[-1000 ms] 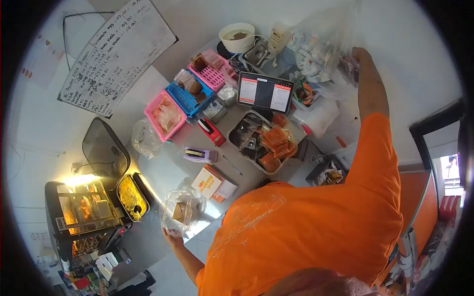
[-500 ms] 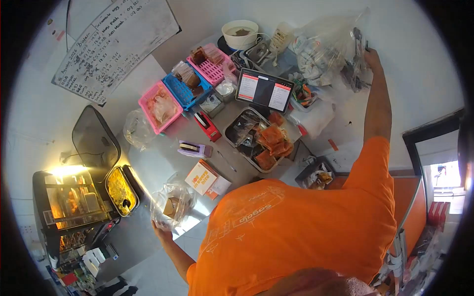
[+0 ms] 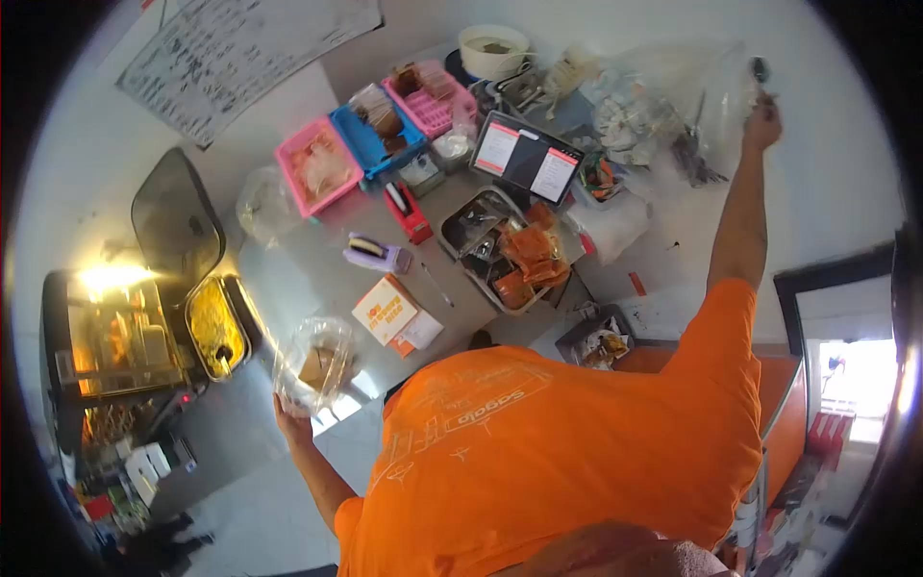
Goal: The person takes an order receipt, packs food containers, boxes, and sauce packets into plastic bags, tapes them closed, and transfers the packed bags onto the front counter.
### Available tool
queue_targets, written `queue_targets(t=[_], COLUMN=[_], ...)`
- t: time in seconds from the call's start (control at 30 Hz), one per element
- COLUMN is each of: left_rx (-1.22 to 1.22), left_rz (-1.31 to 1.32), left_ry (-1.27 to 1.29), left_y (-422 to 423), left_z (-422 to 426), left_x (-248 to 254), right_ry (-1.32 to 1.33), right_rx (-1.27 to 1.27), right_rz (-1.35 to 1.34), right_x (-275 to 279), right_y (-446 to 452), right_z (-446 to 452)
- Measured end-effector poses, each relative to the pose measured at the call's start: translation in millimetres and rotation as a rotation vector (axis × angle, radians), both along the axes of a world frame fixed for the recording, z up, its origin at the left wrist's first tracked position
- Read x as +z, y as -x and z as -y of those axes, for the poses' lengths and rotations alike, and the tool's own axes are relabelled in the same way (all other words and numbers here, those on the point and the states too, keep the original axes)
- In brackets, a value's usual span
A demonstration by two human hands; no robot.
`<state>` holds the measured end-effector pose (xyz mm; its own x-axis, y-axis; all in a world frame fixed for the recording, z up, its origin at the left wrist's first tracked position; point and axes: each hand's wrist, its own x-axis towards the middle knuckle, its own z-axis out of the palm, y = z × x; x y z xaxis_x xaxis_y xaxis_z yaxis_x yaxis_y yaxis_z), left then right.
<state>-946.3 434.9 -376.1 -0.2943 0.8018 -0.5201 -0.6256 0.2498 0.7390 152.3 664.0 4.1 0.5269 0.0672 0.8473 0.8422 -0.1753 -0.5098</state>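
Observation:
My left hand [image 3: 291, 420] grips the side of a clear plastic bag [image 3: 325, 338] at the counter's front edge. Inside the bag is a brown box [image 3: 325, 367]. My right arm reaches far out to the right, and my right hand [image 3: 763, 125] is closed near the wall, blurred. A dark, spoon-like piece [image 3: 760, 69] shows just above its fingers; its lower part is hidden. Left of that hand are a large clear plastic bag [image 3: 716, 87] and a bunch of dark utensils [image 3: 694, 159].
On the counter are a tablet [image 3: 527, 159], a metal tray of orange sachets [image 3: 473, 213], a red tape dispenser [image 3: 409, 213], a purple tape dispenser [image 3: 377, 255] and a printed card [image 3: 385, 310]. Pink [image 3: 306, 202] and blue baskets [image 3: 361, 159] stand behind. A lit food warmer [image 3: 120, 332] is left.
My right hand has moved up and away from the dark utensils, with a spoon-like piece now above its fingers. My left hand still holds the bag with the box. The view has shifted slightly.

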Motion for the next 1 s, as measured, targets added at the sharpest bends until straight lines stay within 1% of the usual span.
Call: queue_targets(t=[0.03, 0.07, 0.1, 0.13, 0.17, 0.2, 0.23, 0.27, 0.3, 0.33, 0.4, 0.43, 0.47, 0.5, 0.53, 0.6, 0.63, 0.67, 0.73, 0.83, 0.9, 0.97, 1.0], left_rx=[0.025, 0.070, 0.070, 0.069, 0.068, 0.256, 0.157, 0.179, 0.184, 0.199, 0.224, 0.207, 0.190, 0.170, 0.167, 0.160, 0.158, 0.156, 0.150, 0.107, 0.071, 0.030, 0.009], left_rz=[0.031, 0.055, 0.085, 0.116, 0.146, -0.002, -0.037, -0.050, -0.056, -0.054, -0.046, -0.058, -0.071, -0.083, -0.080, -0.070, -0.059, -0.054, -0.025, -0.017, 0.015, -0.004, -0.002], left_ry=[0.014, 0.034, 0.021, 0.008, -0.005, 0.125, 0.092, 0.114, 0.134, 0.155, 0.173, 0.146, 0.122, 0.102, 0.104, 0.087, 0.080, 0.092, 0.090, 0.096, 0.097, 0.090, 0.082], left_y=[-21.3, -33.1, -21.1, -8.6, 3.0, -30.6, -25.0, -26.1, -28.9, -30.7, -33.0, -32.1, -30.4, -29.6, -32.4, -41.1, -38.0, -33.9, -31.7, -34.6, -31.5, -30.9, -30.3], left_z=[-2.4, -3.2, 2.3, 8.6, 14.9, 9.2, 15.1, 15.1, 17.7, 25.7, 28.6, 32.3, 37.6, 45.4, 53.4, 55.1, 56.0, 57.5, 58.7, 53.9, 50.3, 45.7, 44.3], left_x=[20.3, 36.9, 19.5, 1.8, -14.8, 18.1, 11.8, 14.1, 18.2, 21.8, 27.7, 25.0, 23.0, 20.2, 21.2, 33.7, 35.5, 27.5, 29.0, 35.4, 35.0, 40.5, 43.7], right_ry=[-0.212, -0.256, -0.248, -0.377, -0.319, -0.147, 0.035, 0.237, 0.653, 0.782, 1.052, 1.049, 1.147, 1.076, 1.249, 1.270, 1.280, 1.331, 1.433, 1.518, 1.582, 1.510, 1.325], right_rx=[0.073, 0.088, 0.214, 0.551, 0.575, 0.705, 0.821, 0.944, 0.858, 1.165, 1.437, 1.550, 1.510, 1.428, 1.232, 1.090, 1.016, 1.003, 0.970, 0.864, 0.608, 0.497, 0.633], right_rz=[0.150, 0.097, -0.019, -0.260, -0.230, -0.265, -0.296, -0.385, -0.273, -0.557, -0.642, -0.582, -0.745, -0.690, -0.411, -0.260, -0.181, -0.207, -0.267, -0.215, -0.057, 0.094, 0.073], right_x=[11.7, 25.5, 36.5, 48.2, 49.7, 36.0, 22.0, -0.6, -25.0, -74.4, -134.7, -191.7, -231.7, -264.9, -294.6, -333.6, -329.9, -325.5, -289.0, -296.3, -283.5, -249.0, -226.0], right_y=[-9.9, 1.4, 28.6, 92.4, 180.0, 244.3, 308.3, 374.1, 426.8, 464.4, 569.0, 597.0, 629.3, 657.6, 672.2, 687.9, 697.5, 698.2, 706.4, 695.5, 688.5, 686.7, 698.1], right_z=[-9.9, -11.5, -9.5, -9.8, -3.8, 1.0, 4.9, 15.0, 26.0, 26.9, 47.6, 44.8, 48.1, 60.2, 65.8, 86.6, 94.7, 96.7, 101.3, 85.0, 78.2, 76.3, 78.2])
